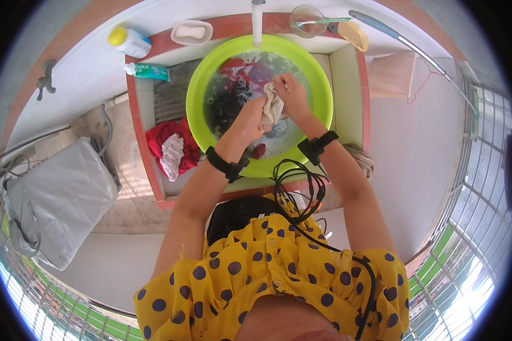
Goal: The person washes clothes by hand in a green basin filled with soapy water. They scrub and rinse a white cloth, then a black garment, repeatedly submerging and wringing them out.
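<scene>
A pale cloth (273,106) is held over soapy water (293,135) in the green basin (197,94), gripped by the tightly curled left hand (257,118) and right hand (291,95). Presumably soft, slippery and water-heavy, it is best grasped by bunched folds.

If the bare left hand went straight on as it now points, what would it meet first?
The left hand would likely meet the crumpled off-white cloth, then the bare right hand; depth is unclear.

Smooth, glossy plastic basin (197,96); wrinkled matt cloth (273,105); ridged grey slab (178,94); shiny metal pole (405,41).
</scene>
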